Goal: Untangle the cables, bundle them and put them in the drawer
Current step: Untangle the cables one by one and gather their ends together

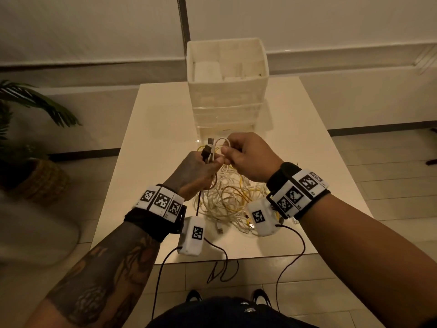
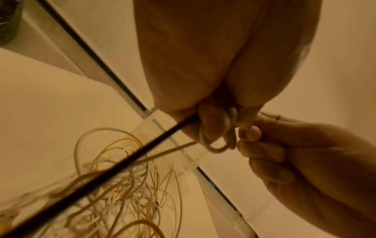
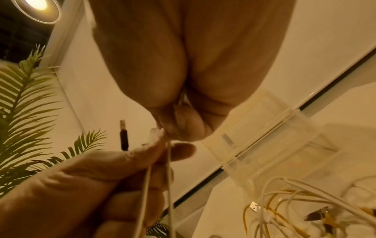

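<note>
- At the far left a potted plant (image 1: 35,119) stands on the floor, away from our work.
- Our left hand (image 1: 192,171) is curled round a black cable (image 1: 198,204) and a white strand, with plugs (image 1: 208,150) sticking up above the fist; we judge it anchors the freed ends so they don't slip back.
- Below both hands the tangle of white and yellow cables (image 1: 227,200) lies on the table (image 1: 146,138), still knotted.
- Our right hand (image 1: 250,157) pinches a white loop (image 2: 215,149) between thumb and fingertips, probably to tease it free.
- Behind stands the clear drawer unit (image 1: 228,114), a white basket (image 1: 227,67) on top; no cables inside yet, as far as we can tell.
</note>
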The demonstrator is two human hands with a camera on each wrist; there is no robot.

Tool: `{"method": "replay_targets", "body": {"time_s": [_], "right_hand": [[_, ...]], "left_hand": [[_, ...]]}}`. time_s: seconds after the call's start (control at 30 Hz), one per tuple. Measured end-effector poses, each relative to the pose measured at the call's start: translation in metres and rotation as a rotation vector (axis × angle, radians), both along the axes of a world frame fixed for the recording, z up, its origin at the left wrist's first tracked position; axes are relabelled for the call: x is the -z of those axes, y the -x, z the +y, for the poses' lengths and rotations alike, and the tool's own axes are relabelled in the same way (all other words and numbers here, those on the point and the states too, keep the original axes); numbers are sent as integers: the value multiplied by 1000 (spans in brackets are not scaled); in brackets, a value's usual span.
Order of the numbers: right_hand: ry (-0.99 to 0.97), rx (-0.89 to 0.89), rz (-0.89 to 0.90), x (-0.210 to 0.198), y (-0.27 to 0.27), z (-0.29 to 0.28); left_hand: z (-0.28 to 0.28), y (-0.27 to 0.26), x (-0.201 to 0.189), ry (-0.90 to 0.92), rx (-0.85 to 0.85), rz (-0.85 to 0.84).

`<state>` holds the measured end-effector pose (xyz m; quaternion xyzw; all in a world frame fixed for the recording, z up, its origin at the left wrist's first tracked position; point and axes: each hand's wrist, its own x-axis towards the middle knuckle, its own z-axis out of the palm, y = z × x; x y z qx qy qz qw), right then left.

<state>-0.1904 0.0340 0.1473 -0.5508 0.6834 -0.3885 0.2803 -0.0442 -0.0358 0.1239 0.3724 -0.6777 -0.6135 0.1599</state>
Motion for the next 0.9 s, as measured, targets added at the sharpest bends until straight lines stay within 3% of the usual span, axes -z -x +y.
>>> {"method": "replay_targets", "body": {"time_s": [0.17, 0.3, 0.4, 0.57, 0.7, 0.9], "right_hand": [[-5, 24, -141, 14, 3, 6], [-222, -253, -8, 36, -12, 16], [-216, -252, 65, 47, -24, 14], [-142, -61, 22, 39, -8, 10], [-23, 9, -57, 19, 1, 3], [4, -27, -292, -1, -6, -3]], "left_hand": [[4, 0, -9, -83, -15, 113], [1, -1, -20, -185, -78, 211], [1, -2, -24, -176, -104, 222], [-6, -20, -21, 396, -106, -131], [-3, -18, -6, 492, -48, -292], [0, -3, -1, 677, -27, -274]]}}
